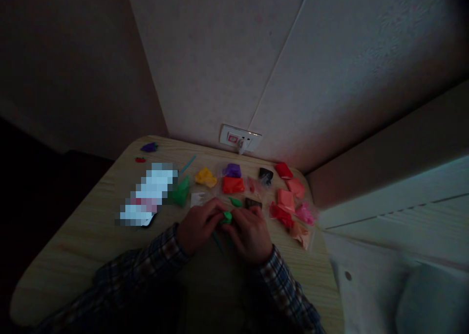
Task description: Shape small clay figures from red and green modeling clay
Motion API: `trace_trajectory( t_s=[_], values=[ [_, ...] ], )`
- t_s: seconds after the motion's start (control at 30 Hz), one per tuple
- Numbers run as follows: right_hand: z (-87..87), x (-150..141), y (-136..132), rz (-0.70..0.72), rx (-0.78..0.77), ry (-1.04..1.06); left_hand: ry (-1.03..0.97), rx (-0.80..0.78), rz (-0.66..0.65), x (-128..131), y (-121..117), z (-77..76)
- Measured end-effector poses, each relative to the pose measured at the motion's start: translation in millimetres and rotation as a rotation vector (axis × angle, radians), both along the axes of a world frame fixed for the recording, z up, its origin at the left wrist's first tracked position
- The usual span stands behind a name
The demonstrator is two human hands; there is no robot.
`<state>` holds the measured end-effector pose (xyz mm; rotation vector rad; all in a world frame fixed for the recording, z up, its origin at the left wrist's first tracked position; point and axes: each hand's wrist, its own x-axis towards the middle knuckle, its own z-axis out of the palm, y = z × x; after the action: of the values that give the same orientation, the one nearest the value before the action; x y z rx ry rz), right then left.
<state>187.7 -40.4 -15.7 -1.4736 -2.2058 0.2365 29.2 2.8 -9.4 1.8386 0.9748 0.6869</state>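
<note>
My left hand (198, 228) and my right hand (252, 233) meet over the near middle of the table. Between their fingertips is a small lump of bright green modelling clay (227, 218), and both hands are closed on it. Just beyond the fingers lies a green leaf-shaped clay piece (235, 202). A thin blue stick (219, 244) shows below my left fingers; whether it is held or lies on the table I cannot tell. Close to my right knuckles rests a dark brown clay packet (252, 203). White clay in a wrapper (198, 199) sits past my left hand.
Clay packets spread across the table (95, 256): green (180, 193), yellow (205, 177), orange-red (233, 185), black (266, 175), salmon (286, 200). A phone (150, 194) lies left. Purple (149, 147) and red (140, 160) clay figures sit far left. Behind is a wall socket (241, 138).
</note>
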Motion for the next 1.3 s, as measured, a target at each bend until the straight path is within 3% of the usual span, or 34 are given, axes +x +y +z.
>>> trace_trajectory(
  t_s=[0.27, 0.4, 0.57, 0.8, 0.9, 1.1, 1.3],
  values=[
    [-3.0, -1.0, -2.3, 0.028, -0.022, 0.135, -0.035, 0.125, -0.057, -1.9, -3.2, 3.7],
    [-3.0, 1.2, -3.9, 0.011, -0.05, 0.306, -0.04, 0.108, -0.118, -2.3, -5.0, 5.9],
    [-2.3, 1.7, -3.0, 0.004, -0.149, 0.496, -0.054, 0.169, -0.106, -3.2, -5.1, 0.9],
    [-0.3, -2.2, -1.5, 0.101, -0.234, 0.529, -0.064, 0.277, -0.072, -4.7, -3.2, -0.1],
    [4.4, -0.7, -0.4, 0.148, -0.233, 0.516, -0.068, 0.247, -0.046, -5.7, -2.3, 3.5],
    [10.3, 4.5, 0.7, 0.013, -0.172, 0.428, -0.052, 0.112, -0.04, -5.5, 0.6, 8.1],
    [8.5, 1.4, -1.1, 0.048, -0.18, 0.379, -0.01, 0.253, -0.061, -2.5, -0.7, -0.2]
  ],
)
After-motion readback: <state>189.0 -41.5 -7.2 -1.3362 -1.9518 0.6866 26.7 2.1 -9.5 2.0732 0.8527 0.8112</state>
